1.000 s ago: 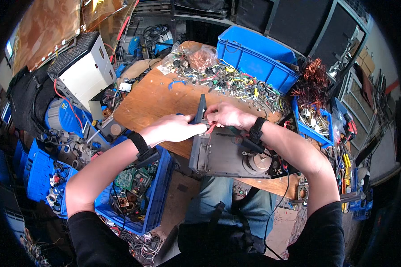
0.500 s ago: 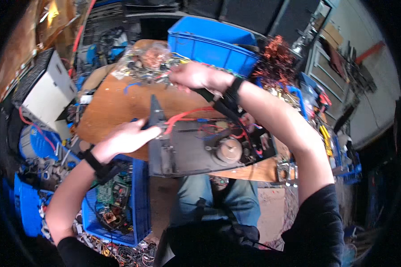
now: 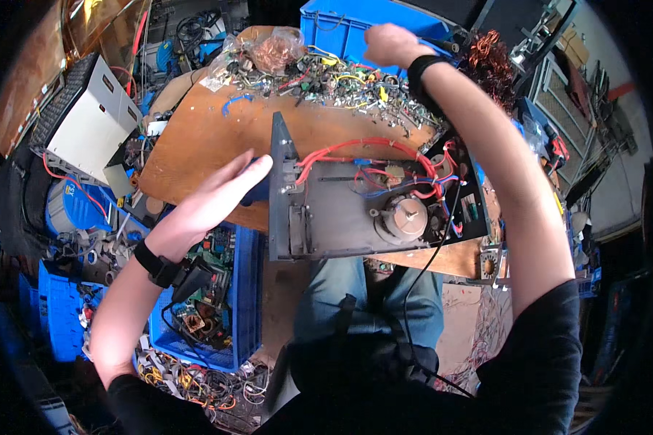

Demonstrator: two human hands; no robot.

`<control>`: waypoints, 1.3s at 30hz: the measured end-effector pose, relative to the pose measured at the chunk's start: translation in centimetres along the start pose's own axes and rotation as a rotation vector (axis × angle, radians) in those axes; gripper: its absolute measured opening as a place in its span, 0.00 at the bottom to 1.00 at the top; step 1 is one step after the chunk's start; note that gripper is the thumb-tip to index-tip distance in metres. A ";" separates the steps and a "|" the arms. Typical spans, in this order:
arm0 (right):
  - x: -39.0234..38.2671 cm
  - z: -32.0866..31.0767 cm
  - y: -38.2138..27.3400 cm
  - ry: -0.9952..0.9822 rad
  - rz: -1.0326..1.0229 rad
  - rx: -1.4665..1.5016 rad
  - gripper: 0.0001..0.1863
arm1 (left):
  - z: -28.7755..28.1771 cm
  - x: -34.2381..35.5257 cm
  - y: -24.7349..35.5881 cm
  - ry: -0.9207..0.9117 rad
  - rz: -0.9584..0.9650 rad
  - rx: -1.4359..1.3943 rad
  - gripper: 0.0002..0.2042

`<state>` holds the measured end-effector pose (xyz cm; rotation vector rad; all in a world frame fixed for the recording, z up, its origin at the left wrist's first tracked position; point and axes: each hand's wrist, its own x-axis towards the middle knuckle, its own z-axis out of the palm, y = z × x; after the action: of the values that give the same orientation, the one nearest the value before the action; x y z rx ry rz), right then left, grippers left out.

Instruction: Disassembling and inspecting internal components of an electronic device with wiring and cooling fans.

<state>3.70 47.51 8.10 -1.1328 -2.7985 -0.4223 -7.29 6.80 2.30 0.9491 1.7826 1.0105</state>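
A dark metal appliance housing [image 3: 341,199], its inside exposed, lies across the near edge of the wooden table. Red wires [image 3: 374,143] arch along its far side, and a round silvery motor [image 3: 406,217] sits toward its right. My left hand [image 3: 228,192] is beside the housing's left wall, fingers stretched out and thumb side at the wall; I cannot tell whether it presses on it. My right hand [image 3: 393,45] is raised in front of the large blue bin [image 3: 330,32], beyond the scrap pile. Its fingers are curled; whatever they may hold is hidden.
Small scrap pieces [image 3: 341,80] and a plastic bag of copper wire [image 3: 276,49] cover the table's far side. Copper coils [image 3: 486,54] stand at back right. A blue crate [image 3: 248,304] of circuit boards sits at lower left. A black cable [image 3: 408,319] hangs over my lap.
My right hand has moved up and away from the scrap pile to the blue bin. My left hand stays by the housing's left wall. The whole view has shifted slightly.
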 end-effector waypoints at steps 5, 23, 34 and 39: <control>-2.2 -6.7 -1.4 0.188 -0.219 0.190 0.18 | 0.4 0.8 -4.3 0.049 0.141 0.023 0.34; -39.0 -5.3 -10.7 0.155 0.156 1.963 0.14 | 15.5 -11.3 -4.4 0.089 0.726 0.125 0.28; -40.4 0.2 -10.3 -0.334 0.220 2.601 0.16 | 16.3 -11.1 -5.1 0.188 0.671 0.112 0.16; -40.3 -0.1 -9.6 -0.273 0.148 2.397 0.16 | 13.5 -12.9 -5.6 0.356 0.608 0.170 0.14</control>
<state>26.01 13.97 -1.52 -0.4184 -1.1765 2.2707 8.43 -3.38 -2.98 1.5537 1.9311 1.4935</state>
